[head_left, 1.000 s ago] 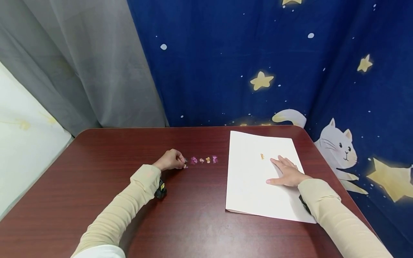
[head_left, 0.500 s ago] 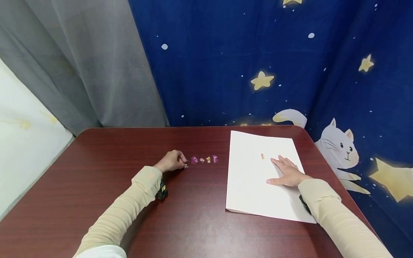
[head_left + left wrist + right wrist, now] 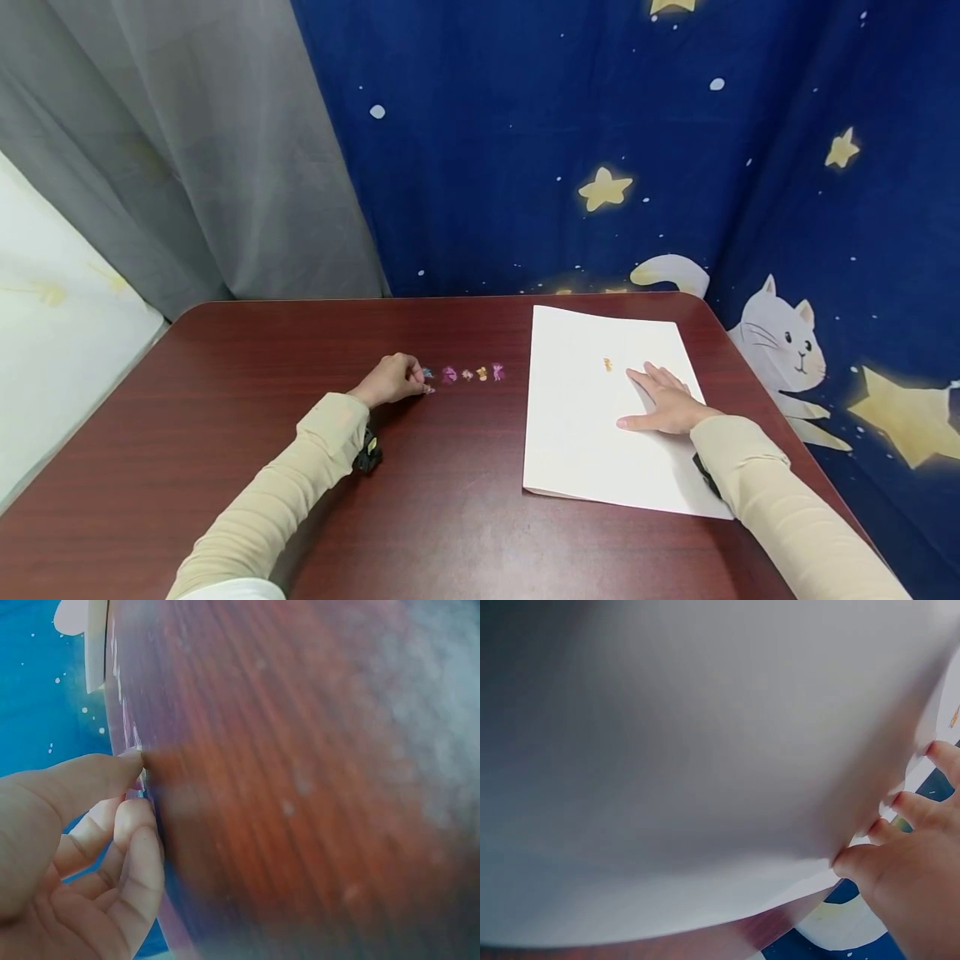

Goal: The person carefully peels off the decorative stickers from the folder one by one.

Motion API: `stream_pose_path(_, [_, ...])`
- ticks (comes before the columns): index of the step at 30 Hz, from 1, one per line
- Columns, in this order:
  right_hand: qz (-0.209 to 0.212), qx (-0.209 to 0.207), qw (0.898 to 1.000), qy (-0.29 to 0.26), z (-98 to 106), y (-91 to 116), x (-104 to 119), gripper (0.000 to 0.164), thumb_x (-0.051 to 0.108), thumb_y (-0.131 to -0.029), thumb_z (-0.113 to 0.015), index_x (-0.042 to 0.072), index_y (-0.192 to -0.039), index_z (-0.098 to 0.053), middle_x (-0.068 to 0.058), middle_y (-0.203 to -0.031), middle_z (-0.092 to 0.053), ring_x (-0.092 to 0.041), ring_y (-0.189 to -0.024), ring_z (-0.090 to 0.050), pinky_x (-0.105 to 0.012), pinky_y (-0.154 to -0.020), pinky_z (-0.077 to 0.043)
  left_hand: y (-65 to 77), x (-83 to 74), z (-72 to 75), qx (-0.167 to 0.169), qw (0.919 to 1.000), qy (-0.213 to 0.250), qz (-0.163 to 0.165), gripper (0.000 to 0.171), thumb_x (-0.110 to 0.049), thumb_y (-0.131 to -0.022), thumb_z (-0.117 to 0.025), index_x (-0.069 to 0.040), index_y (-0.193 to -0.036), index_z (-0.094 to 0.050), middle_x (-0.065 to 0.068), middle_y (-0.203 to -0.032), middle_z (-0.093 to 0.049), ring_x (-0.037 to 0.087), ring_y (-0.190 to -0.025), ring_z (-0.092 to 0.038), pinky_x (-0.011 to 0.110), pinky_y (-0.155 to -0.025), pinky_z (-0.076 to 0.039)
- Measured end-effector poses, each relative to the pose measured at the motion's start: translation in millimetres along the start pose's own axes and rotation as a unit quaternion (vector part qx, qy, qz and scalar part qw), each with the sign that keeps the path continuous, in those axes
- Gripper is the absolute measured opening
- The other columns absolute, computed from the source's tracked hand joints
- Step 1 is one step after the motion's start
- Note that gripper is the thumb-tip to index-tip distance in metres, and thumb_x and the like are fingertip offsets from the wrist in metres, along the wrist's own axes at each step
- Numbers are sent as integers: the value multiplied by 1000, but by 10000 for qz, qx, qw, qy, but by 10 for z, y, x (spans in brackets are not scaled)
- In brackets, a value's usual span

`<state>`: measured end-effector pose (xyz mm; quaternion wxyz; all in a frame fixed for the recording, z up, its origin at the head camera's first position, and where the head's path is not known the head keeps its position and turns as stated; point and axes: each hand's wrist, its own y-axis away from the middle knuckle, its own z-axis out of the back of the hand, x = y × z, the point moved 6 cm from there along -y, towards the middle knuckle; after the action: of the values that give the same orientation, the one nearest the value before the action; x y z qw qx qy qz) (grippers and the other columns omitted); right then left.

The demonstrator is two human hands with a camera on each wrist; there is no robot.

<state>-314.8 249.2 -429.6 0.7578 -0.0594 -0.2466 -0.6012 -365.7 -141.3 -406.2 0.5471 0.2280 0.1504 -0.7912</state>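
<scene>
My left hand (image 3: 392, 380) is low over the table left of a short row of small coloured stickers, its fingers curled. Its thumb tip is at a tiny pale sticker (image 3: 430, 390), pinched at the fingertips; the left wrist view (image 3: 90, 832) shows the thumb and fingertips close to the tabletop. Just beyond the fingers lies a blue sticker (image 3: 427, 372). Rightward follow a purple sticker (image 3: 449, 374), several smaller ones and a pink-purple sticker (image 3: 498, 372). My right hand (image 3: 666, 404) rests with fingers spread on a large white paper (image 3: 577, 442), near a small orange sticker (image 3: 608, 364) on it.
The dark red-brown table (image 3: 465, 533) has rounded far corners. Behind it hang a grey curtain (image 3: 247, 150) and a blue curtain (image 3: 487, 125) with stars and a white cat. The paper's near left edge is slightly raised, like a folded or layered sheet.
My left hand has drawn slightly left and toward me, uncovering the blue sticker; the tiny pale sticker stays by the thumb tip. My right hand keeps its place on the paper.
</scene>
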Motion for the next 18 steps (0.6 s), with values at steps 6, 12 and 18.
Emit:
stream_pose_path(6, [-35, 23, 10000, 15, -2, -10, -12, 97, 55, -69, -65, 0, -137, -22, -31, -140, -7, -47, -126, -1, -63, -95, -3, 6, 2, 7, 84, 10000, 8, 2, 15, -12, -76, -68, -5, -71, -56, 1, -61, -51, 11, -55, -45, 24, -54, -39])
stream_pose_path(12, [-59, 12, 10000, 8, 11, -17, -22, 98, 55, -68, -65, 1, -137, -22, -30, -140, -7, -47, -126, -1, -62, -95, -1, 1, -27, 15, 203, 9997, 7, -125, 8, -8, -79, -64, -4, -73, -61, 1, -66, -57, 11, -59, -49, 25, -58, -41])
stream_pose_path(18, [-52, 26, 10000, 14, 18, -10, -21, 97, 55, -68, -65, 1, -137, -22, -31, -140, -7, -47, -126, -1, -62, -95, -1, -40, -143, -2, 248, 9989, -270, -301, 10, -11, -78, -66, -5, -71, -62, 0, -63, -57, 9, -57, -48, 24, -57, -41])
